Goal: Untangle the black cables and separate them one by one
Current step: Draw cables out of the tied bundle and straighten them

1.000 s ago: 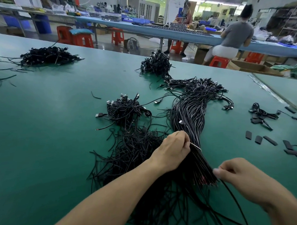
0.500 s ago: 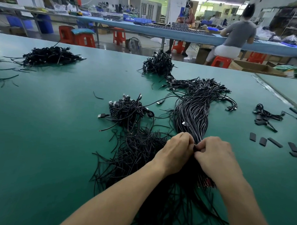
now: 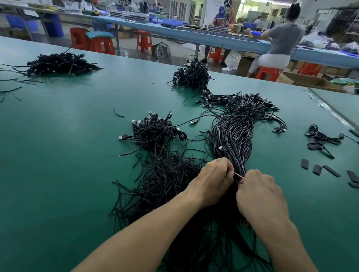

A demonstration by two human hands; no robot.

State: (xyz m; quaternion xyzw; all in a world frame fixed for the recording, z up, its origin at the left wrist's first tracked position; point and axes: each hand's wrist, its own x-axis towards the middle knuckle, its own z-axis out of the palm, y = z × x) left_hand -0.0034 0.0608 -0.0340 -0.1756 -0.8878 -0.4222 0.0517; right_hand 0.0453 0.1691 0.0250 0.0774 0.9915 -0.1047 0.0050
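- Green worktop (image 3: 52, 151) in a busy factory hall. In the upper right of the frame a person (image 3: 283, 39) sits at a long blue bench, with orange stools (image 3: 100, 44) along the aisle.
- Centre frame, a long bundle of black cables (image 3: 231, 135) lies on the worktop, running from its plugs in the upper middle down towards the viewer.
- Both hands meet at the bundle's narrow waist, just below centre.
- Left hand (image 3: 211, 181): fingers curled, pinching one end of a pale strand (image 3: 238, 175).
- Right hand (image 3: 260, 191): fingers curled, pinching the other end. The strand is drawn taut between the two hands.
- It cannot be told whether the strand is a tie around the bundle or a bare wire.
- Left of the hands lies a loose tangle (image 3: 167, 176) of black cables, and above it a smaller heap (image 3: 154, 131) with plugs showing.
- Other heaps lie at the upper left (image 3: 59, 64) and upper centre (image 3: 192, 75). Short black sleeves (image 3: 317, 169) lie at the right.
- Step in hand, as a judgement: working at the bundle's waist so that single cables can come away. Very few look separated yet.
- Next move likely calls for freeing the strand, then gripping one cable near its end and drawing it out lengthwise, so it does not snag its neighbours.
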